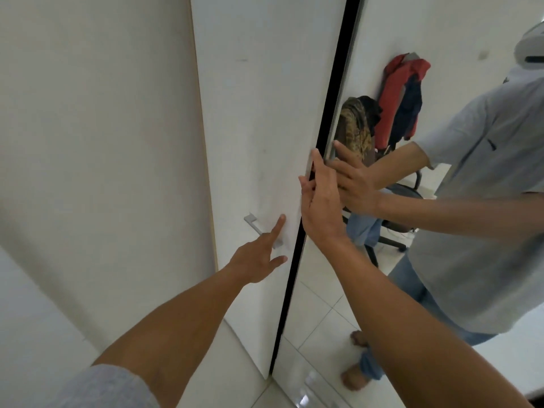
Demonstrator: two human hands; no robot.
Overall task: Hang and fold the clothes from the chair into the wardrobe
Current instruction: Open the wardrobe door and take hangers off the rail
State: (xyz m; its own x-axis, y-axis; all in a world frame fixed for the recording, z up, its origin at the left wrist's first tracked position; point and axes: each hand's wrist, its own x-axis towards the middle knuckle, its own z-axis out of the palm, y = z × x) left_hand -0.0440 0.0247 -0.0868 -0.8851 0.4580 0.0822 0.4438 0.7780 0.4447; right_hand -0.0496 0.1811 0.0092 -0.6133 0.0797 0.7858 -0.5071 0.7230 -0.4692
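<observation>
- A grey sleeve is showing at the bottom edge, on the arm that is reaching up to the left hand.
- The left hand is lying released, holding nothing. Its forefinger is stretching out to the white wardrobe door, just beside the small metal handle.
- The right hand is lying with straight fingers along the edge of the mirrored door, beside the black gap between the two doors, and is grasping nothing that shows.
- The clothes are appearing only as a reflection in the mirror — a red garment, a patterned cloth and blue jeans are hanging over the chair.
- The chair is standing by the far wall — neither hand is touching any garment.
</observation>
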